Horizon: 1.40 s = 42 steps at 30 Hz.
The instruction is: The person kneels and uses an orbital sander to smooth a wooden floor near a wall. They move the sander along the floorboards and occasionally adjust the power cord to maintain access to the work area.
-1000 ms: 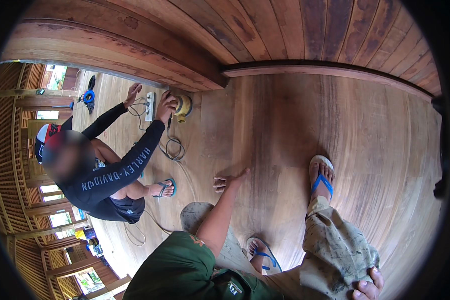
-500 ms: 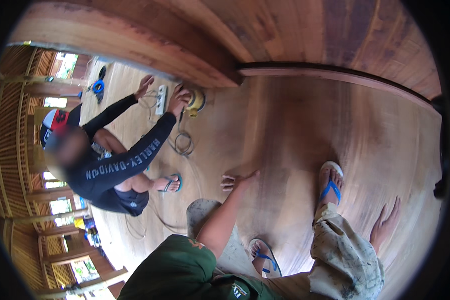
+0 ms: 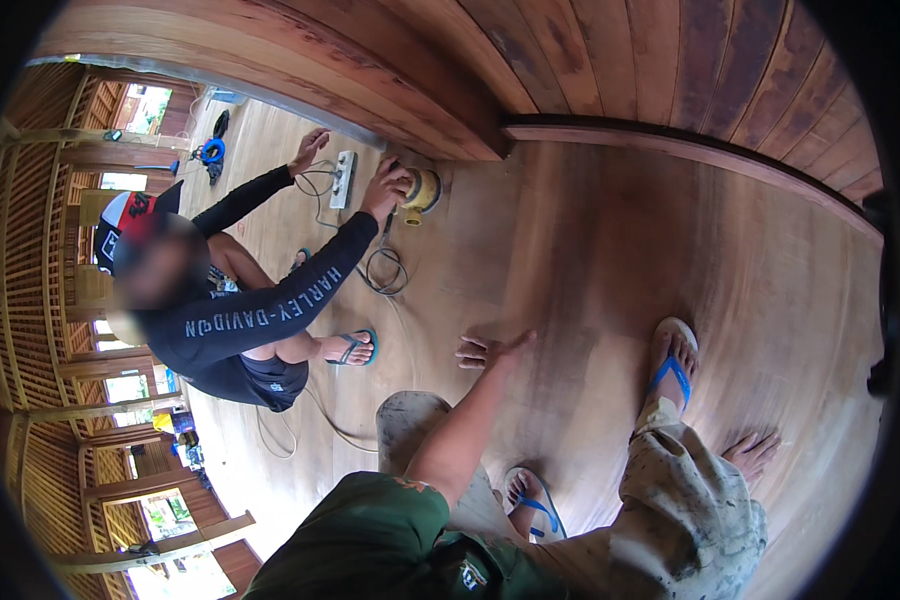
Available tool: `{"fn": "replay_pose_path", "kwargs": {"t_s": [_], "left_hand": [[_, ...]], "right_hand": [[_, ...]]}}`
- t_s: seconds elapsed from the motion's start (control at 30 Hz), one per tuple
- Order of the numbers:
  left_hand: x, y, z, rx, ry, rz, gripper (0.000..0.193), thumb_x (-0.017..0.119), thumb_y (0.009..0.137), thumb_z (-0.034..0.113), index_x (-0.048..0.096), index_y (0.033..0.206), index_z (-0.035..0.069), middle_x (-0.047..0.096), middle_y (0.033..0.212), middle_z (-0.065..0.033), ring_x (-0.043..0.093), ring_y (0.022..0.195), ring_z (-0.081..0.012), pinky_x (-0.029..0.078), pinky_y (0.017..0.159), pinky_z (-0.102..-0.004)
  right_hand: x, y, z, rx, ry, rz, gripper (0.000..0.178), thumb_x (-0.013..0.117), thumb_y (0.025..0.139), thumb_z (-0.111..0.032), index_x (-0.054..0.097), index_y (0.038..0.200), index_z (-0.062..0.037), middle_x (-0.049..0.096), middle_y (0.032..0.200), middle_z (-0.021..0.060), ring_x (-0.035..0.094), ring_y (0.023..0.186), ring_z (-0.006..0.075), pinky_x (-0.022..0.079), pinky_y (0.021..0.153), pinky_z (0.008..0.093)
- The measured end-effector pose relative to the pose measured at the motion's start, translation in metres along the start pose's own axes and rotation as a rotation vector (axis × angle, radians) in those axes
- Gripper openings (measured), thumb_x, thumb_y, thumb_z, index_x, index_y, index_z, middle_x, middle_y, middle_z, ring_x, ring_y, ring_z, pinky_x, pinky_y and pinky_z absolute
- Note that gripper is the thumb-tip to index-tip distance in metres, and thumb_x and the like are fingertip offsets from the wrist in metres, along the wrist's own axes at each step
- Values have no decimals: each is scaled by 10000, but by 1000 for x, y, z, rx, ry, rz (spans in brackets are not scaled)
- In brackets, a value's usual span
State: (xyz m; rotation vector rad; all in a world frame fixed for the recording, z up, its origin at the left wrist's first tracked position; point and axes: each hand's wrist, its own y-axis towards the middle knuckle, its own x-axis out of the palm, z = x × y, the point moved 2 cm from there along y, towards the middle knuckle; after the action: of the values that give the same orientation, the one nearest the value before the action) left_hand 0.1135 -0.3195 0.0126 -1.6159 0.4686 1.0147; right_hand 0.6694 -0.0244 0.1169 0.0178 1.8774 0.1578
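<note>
My left hand (image 3: 496,350) hangs over the wooden floor (image 3: 580,260) with its fingers apart and nothing in it. Beside my right knee, my right hand (image 3: 753,458) lies against the floorboards, fingers stretched out and holding nothing. Ahead on the left, a squatting co-worker in a dark long-sleeved top (image 3: 260,315) grips a yellow power sander (image 3: 423,190) at the foot of the wooden wall beam. The co-worker's other hand (image 3: 310,150) is raised beside a white power strip (image 3: 343,180).
Coiled dark cable (image 3: 384,272) trails across the floor from the sander. A planked wooden wall (image 3: 610,65) borders the far side. Blue and black items (image 3: 213,150) lie at the far left, near slatted wooden walls (image 3: 45,300) with window openings.
My right hand has come down and turned from an upright, spread pose to lying on the floor. The whole view has shifted slightly. The co-worker keeps hold of the sander.
</note>
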Motion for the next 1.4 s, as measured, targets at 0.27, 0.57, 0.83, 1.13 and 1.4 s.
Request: {"fn": "replay_pose_path", "kwargs": {"t_s": [0.27,0.57,0.83,1.13,1.4], "left_hand": [[-14,-5,11,144,65,-294,1765,918,658,848,-226,1727,34,-354,1714,-407,-281,1608,-614,40,1347,-667],[-13,5,3,52,19,-319,1888,941,590,861,-333,1652,-40,-408,1609,-506,-441,1500,-639,-110,1295,-723],[7,33,-12,74,-5,-360,1947,928,548,898,-396,1607,-59,-454,1594,-483,-468,1503,-601,-124,1301,-703],[-17,2,5,64,70,-316,1931,915,570,903,-427,1601,-27,-427,1617,-480,-417,1535,-611,-97,1320,-680],[-33,-30,17,-2,60,-212,1915,912,586,898,-447,1600,6,-415,1648,-451,-396,1543,-622,-57,1331,-685]], "right_hand": [[11,-4,0,28,-18,15,627,630,1119,-416,535,1633,-70,500,1687,254,451,1577,434,337,1321,488],[22,-8,4,41,-28,21,622,630,1119,-406,536,1632,-68,499,1688,253,448,1578,434,336,1322,489],[33,-7,5,53,-39,23,617,629,1119,-398,536,1631,-67,499,1689,251,446,1580,434,335,1322,490],[44,-7,7,56,-41,32,612,629,1119,-389,537,1630,-65,498,1690,250,444,1581,434,334,1323,492],[48,-7,8,62,-40,34,607,628,1119,-381,538,1629,-63,497,1691,249,442,1583,434,333,1323,493]]}}
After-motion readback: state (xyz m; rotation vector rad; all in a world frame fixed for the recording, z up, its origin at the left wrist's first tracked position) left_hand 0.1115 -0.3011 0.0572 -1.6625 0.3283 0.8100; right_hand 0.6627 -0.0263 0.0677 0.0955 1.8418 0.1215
